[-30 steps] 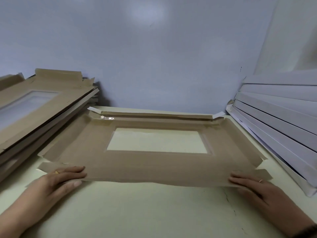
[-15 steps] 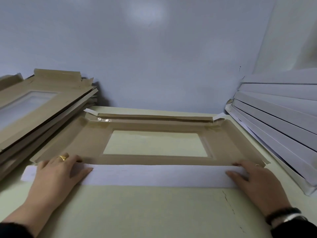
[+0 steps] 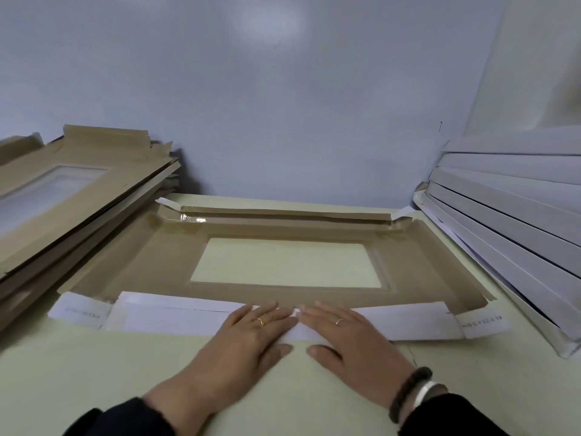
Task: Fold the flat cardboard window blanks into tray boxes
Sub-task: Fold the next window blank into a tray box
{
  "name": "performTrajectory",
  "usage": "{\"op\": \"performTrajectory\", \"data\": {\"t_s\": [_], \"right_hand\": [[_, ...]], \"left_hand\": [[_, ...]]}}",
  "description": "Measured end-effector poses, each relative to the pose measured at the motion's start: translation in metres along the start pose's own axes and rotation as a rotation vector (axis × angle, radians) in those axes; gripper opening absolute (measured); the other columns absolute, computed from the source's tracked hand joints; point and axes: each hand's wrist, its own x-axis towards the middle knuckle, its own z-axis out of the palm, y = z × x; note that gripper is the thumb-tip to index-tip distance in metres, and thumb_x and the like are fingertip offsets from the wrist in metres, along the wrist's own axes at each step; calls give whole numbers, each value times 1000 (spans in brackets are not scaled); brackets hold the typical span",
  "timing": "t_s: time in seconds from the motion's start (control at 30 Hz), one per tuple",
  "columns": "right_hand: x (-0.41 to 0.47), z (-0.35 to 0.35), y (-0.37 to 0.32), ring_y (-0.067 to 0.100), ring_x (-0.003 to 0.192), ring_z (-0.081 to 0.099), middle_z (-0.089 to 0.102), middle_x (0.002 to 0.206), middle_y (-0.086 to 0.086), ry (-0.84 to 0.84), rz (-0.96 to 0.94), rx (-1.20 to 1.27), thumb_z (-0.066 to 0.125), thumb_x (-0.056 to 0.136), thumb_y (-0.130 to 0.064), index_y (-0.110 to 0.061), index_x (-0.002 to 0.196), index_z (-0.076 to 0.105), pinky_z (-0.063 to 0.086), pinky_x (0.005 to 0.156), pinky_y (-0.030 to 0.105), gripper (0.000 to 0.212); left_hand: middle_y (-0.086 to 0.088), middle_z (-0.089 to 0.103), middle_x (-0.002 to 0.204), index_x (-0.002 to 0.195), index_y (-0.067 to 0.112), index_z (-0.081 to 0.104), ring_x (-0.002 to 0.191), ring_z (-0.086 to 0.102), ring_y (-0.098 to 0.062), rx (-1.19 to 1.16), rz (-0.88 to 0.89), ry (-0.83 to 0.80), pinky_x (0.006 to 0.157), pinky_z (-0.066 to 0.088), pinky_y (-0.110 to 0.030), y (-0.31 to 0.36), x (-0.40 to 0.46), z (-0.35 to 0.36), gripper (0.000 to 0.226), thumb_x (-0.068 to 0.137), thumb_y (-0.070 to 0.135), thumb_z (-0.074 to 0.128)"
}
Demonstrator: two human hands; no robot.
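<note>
Both your hands slide inward along the folded flap to meet at 6 o'clock.
Left hand [image 3: 251, 328] and right hand [image 3: 342, 332] press flat, fingers spread, on the blank [image 3: 141, 265] lying mid-table; it looks light and stiff, so hold along creases.

a pale yellow-green table [image 3: 94, 372] stands against a plain grey-blue wall [image 3: 283, 105] bearing a soft light patch.

Surface: a pale yellow-green table [image 3: 314, 388] stood against a grey-blue wall | Middle: one brown window blank [image 3: 151, 262] lay flat on it, white near flap folded over | Left: a stack of brown blanks [image 3: 78, 196] | Right: a stack of white folded boxes [image 3: 509, 234] | Near edge: both thumbs touched the table
</note>
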Motion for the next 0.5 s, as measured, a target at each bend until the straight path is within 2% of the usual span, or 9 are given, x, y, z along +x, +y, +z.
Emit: {"op": "performTrajectory", "data": {"t_s": [0.03, 0.13, 0.23, 0.3, 0.37, 0.4, 0.47, 0.5], "right_hand": [[-1, -1, 6, -12, 134, 3, 10, 143, -32, -24, 19, 12, 37, 97, -40, -39, 143, 24, -2, 110, 12, 48], [-15, -9, 28, -14, 133, 4, 8, 137, -36, -36, 72, 11, 39, 96, -41, -42, 140, 26, 4, 112, 16, 46], [-32, -22, 48, -13, 133, 12, 18, 136, -35, -28, 117, 37, 47, 94, -38, -41, 136, 34, 9, 110, 11, 44], [-43, -30, 60, -15, 130, 21, 27, 132, -36, 16, 173, 86, 54, 91, -36, -40, 131, 43, 11, 105, 5, 42], [-54, -38, 69, -14, 125, 30, 35, 126, -37, 62, 230, 116, 60, 87, -34, -38, 125, 51, 14, 100, 0, 39], [-59, -40, 73, -11, 123, 36, 39, 124, -35, 74, 262, 125, 62, 85, -33, -35, 122, 55, 17, 98, -2, 38], [-67, -44, 80, -3, 116, 47, 50, 120, -28, 99, 310, 95, 64, 83, -30, -30, 117, 62, 24, 93, -3, 33], [-70, -46, 83, 2, 109, 52, 56, 115, -22, 127, 333, 70, 63, 83, -29, -28, 112, 66, 29, 90, 0, 29]], "left_hand": [[31, 7, 147, 143, 42, 20, 137, -4, 10, -4, -8, 2, 109, -8, -12, -4, -1, 0, 48, 96, 51, 25], [34, 9, 143, 139, 44, 27, 136, 1, 12, -56, -52, 33, 112, -2, -14, -28, -13, -9, 46, 95, 48, 37], [30, 28, 139, 132, 40, 43, 135, 20, 9, -159, -103, 106, 112, 17, -19, -54, -33, -23, 47, 87, 55, 49], [28, 38, 134, 123, 41, 50, 131, 31, 7, -203, -151, 158, 108, 23, -15, -70, -47, -36, 47, 80, 61, 54], [29, 44, 128, 113, 50, 52, 126, 40, 4, -200, -188, 185, 103, 27, -14, -86, -61, -46, 36, 80, 45, 65], [31, 45, 125, 110, 56, 50, 123, 43, 4, -191, -186, 205, 101, 30, -17, -93, -67, -49, 36, 79, 45, 65], [32, 49, 119, 94, 67, 53, 113, 48, 6, -149, -182, 219, 94, 35, -22, -102, -74, -53, 18, 76, 69, 51], [30, 51, 115, 89, 66, 55, 108, 50, 5, -112, -189, 236, 90, 37, -24, -101, -76, -56, 22, 75, 76, 42]]}}
